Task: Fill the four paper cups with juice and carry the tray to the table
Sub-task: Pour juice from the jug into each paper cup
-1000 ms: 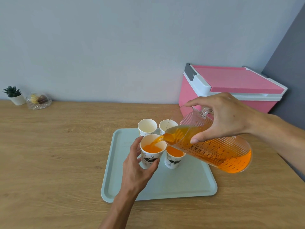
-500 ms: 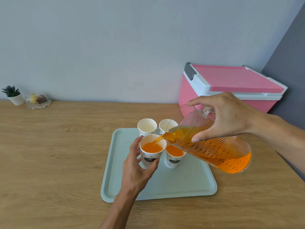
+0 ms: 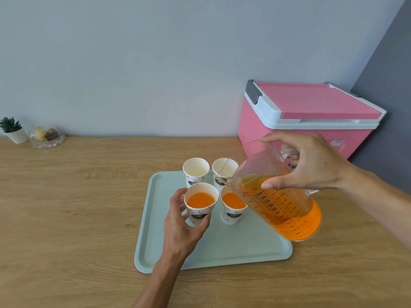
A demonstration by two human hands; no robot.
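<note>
On the wooden surface the pale tray carries four paper cups in a square. The left hand keeps its grip wrapped around the near-left cup, which now holds more juice than a second ago, close to the rim. Just right of it the near-right cup is also full, while the far-left cup and far-right cup are empty. The stream has stopped: the jug, clasped at its handle and side by the right hand, has tipped back, its spout now over the far-right cup. Two cups are done and two remain, so the far-right cup looks to be next
</note>
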